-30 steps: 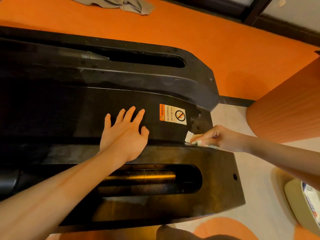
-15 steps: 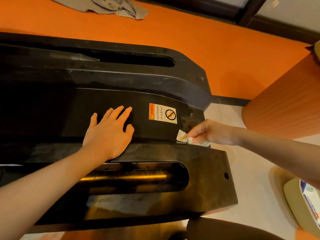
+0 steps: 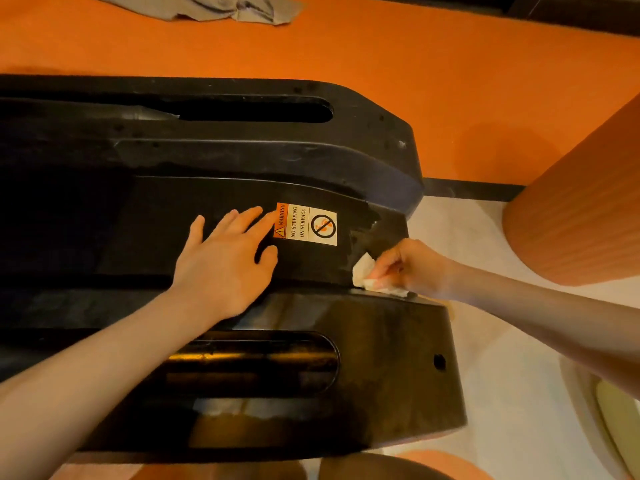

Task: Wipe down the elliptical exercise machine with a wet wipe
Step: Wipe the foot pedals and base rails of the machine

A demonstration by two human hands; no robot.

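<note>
The black base of the elliptical machine (image 3: 381, 341) fills the head view, with two long slots and a warning sticker (image 3: 306, 224) on its middle panel. My left hand (image 3: 225, 261) lies flat on that panel, fingers straight, fingertips touching the sticker's left edge. My right hand (image 3: 412, 266) pinches a crumpled white wet wipe (image 3: 363, 271) and presses it into the seam at the right end of the middle panel, above the near rail cover.
Orange carpet (image 3: 450, 81) lies beyond the machine, with a grey cloth (image 3: 225, 8) on it at the top. An orange ribbed cylinder (image 3: 581, 209) stands at the right. A pale floor (image 3: 512, 393) runs beside the machine's right end, with a pale green object (image 3: 620, 420) at the right edge.
My right hand with the wipe has shifted slightly left along the seam. My left hand has stayed flat on the panel, now closer to the sticker. The camera has shifted a little.
</note>
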